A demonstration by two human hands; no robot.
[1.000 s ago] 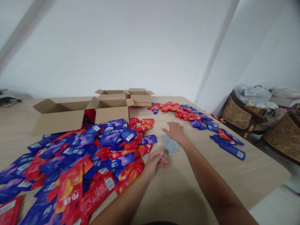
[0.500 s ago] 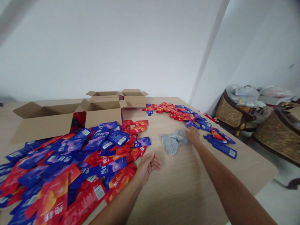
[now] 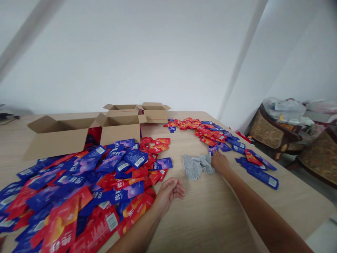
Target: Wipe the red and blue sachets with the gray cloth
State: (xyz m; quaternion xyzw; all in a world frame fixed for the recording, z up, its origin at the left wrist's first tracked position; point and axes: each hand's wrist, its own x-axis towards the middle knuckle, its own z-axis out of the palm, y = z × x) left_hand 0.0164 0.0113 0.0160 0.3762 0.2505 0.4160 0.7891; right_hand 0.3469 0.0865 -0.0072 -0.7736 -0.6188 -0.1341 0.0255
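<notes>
Palm turned inward, my left hand (image 3: 171, 193) hovers at the right edge of a large heap of red and blue flat packets (image 3: 105, 179). Its fingers are loosely curled and apart from the thumb, with nothing in them. A rumpled grey cloth (image 3: 196, 167) lies on the table between my hands. My right hand (image 3: 220, 162) is closed at the cloth's right end, its fingertips partly hidden. Just beyond those fingers lies a blue packet (image 3: 222, 147), part of a second, curved spread of packets (image 3: 207, 131).
Open cardboard boxes (image 3: 60, 138) stand along the back left of the wooden table (image 3: 200, 218). A few blue packets (image 3: 260, 174) lie near its right edge. Beyond that edge are patterned chairs (image 3: 268, 130), one with plastic bags (image 3: 285, 107) on it. A white wall rises behind.
The view has shifted slightly, so everything sits a little lower and farther right. Both hands and the grey cloth keep nearly the same places on the table.
</notes>
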